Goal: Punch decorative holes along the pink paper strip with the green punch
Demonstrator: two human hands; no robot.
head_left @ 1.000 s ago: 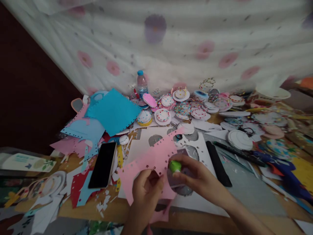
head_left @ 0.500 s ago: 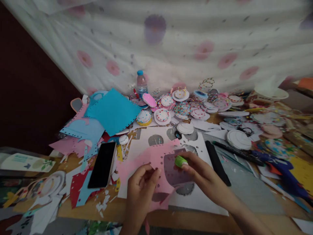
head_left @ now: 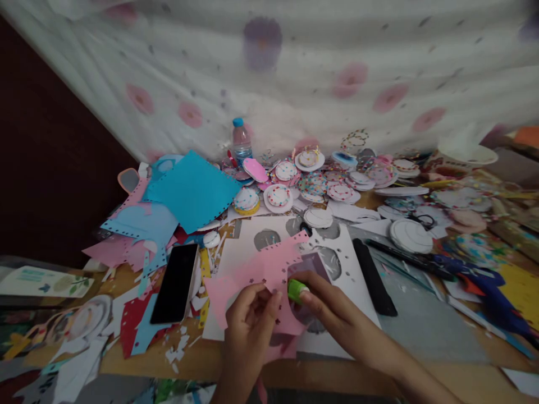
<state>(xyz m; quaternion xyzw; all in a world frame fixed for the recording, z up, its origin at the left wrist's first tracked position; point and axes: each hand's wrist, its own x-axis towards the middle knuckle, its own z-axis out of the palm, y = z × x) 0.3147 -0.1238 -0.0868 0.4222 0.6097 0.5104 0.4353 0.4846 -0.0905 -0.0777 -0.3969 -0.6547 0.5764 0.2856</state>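
A sheet of pink paper, with small flower-shaped holes and larger cut-outs, is held up over a white cut-out sheet. My left hand is closed, thumb and forefinger pinched together at the pink paper. In my right hand is a small green and white hole punch, gripped between thumb and fingers near the paper's right part. The punch's slot is hidden, so I cannot tell whether paper is in it.
A phone lies to the left, near blue card and paper scraps. Layered paper discs crowd the back beside a water bottle. On the right are a black bar-shaped object and a blue glue gun.
My right hand has moved left with the green hole punch, closer to my left hand. The pink paper has shifted slightly; the view has also moved a little.
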